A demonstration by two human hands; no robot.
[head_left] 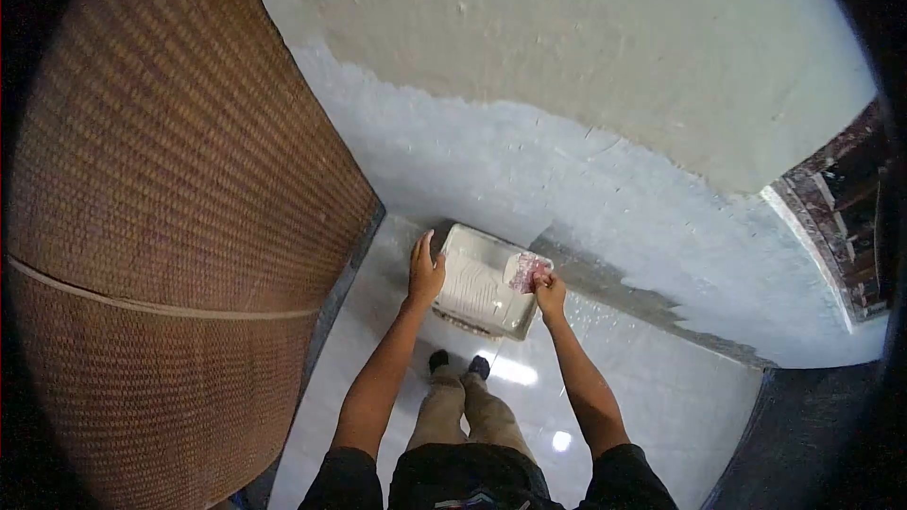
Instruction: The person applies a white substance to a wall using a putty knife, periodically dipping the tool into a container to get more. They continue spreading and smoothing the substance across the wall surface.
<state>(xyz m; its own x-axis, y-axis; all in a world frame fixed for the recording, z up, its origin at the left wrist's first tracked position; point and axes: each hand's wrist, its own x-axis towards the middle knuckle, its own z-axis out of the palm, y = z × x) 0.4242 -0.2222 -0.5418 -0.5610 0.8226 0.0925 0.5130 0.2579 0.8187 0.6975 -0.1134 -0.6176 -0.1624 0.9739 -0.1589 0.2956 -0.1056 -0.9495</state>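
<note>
A pale rectangular tray (pixel 472 288) stands on the tiled floor near the foot of the wall, with off-white wet paint or plaster in it, marked by ridges. My left hand (pixel 427 271) is at the tray's left edge, its fingers apart. At the tray's right side, my right hand (pixel 549 293) is closed on a small pinkish-red scraper (pixel 524 271) smeared with white. The scraper lies over the tray's upper right part. My right fingertips partly hide it.
The wall (pixel 529 146) has a beige coat above and bluish white below, with grey patches at its foot. A woven mat (pixel 189 179) stands at the left. A dark window frame (pixel 855 227) is at the right. White specks dot the floor (pixel 652 378).
</note>
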